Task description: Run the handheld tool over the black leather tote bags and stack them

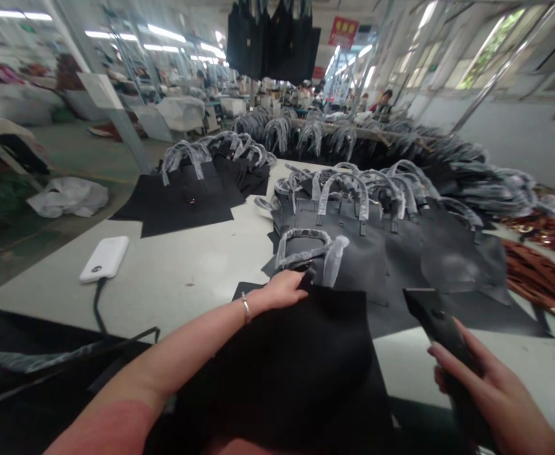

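My left hand (283,289) reaches across a black bag panel (296,360) lying in front of me, fingers closed on its top edge by a plastic-wrapped handle (302,248). My right hand (486,382) at the lower right is wrapped round a narrow black strip (433,316) that points up and left above the table. A thin bracelet sits on my left wrist. Just beyond both hands lies a pile of dark grey bags (382,234) with wrapped handles.
A white power bank (105,258) with a black cable lies on the pale table (182,278) at the left. More black bags (192,189) lie further back. Brown straps (538,265) are heaped at the right. Black bags hang overhead; people work far behind.
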Demonstrator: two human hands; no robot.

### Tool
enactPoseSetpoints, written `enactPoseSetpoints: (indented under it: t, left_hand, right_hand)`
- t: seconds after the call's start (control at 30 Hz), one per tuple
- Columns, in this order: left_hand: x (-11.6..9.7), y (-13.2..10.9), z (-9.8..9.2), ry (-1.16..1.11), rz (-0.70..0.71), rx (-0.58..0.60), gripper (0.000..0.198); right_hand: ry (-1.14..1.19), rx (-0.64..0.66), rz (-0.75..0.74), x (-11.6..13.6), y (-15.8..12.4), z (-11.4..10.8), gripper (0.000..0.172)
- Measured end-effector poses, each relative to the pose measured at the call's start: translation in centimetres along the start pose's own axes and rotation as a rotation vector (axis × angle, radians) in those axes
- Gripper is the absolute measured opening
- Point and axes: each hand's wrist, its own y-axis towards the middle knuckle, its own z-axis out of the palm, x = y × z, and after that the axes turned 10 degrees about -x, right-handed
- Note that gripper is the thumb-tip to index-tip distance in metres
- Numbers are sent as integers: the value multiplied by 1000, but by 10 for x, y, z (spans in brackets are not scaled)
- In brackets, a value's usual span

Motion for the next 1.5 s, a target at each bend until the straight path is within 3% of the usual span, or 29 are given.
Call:
enactPoseSetpoints:
  t: [0.07, 0.17, 0.3, 0.47, 0.7, 0.9, 1.03, 1.13, 1.2, 1.33, 1.5]
  left_hand:
    - [8, 1, 40, 61, -116, 14, 25]
    - [18, 3, 70, 41, -183, 39, 27]
    - [26, 8, 77, -3, -191, 44, 29]
    - [28, 7, 79, -37, -213, 24, 31]
    - [29, 7, 77, -69, -188, 29, 31]
    - [26, 4, 76, -42, -197, 35, 32]
    - [24, 2, 75, 3, -189, 38, 32]
    - [28, 0, 69, -28, -106, 62, 27]
    - [34, -2, 65, -102, -44, 105, 31]
    - [43, -2, 63, -176, 6, 136, 31]
    - [46, 0, 70, -237, -27, 117, 22]
  right_hand:
    - [22, 94, 72, -4, -4, 1, 86]
    - [35, 302, 143, -9, -9, 15, 84]
    - [48, 534, 230, -15, -10, 42, 82]
    - [29, 672, 252, -13, 1, 60, 76]
    - [-26, 712, 199, 3, 11, 74, 67]
    - [-123, 757, 134, 0, 3, 70, 69]
    - [-93, 594, 111, 2, 4, 77, 71]
    - [-38, 446, 24, 11, 7, 79, 73]
    - [-30, 425, -6, 17, 9, 75, 75]
    - [-78, 532, 51, 23, 3, 71, 80]
    - [-62, 698, 107, 24, -9, 85, 81]
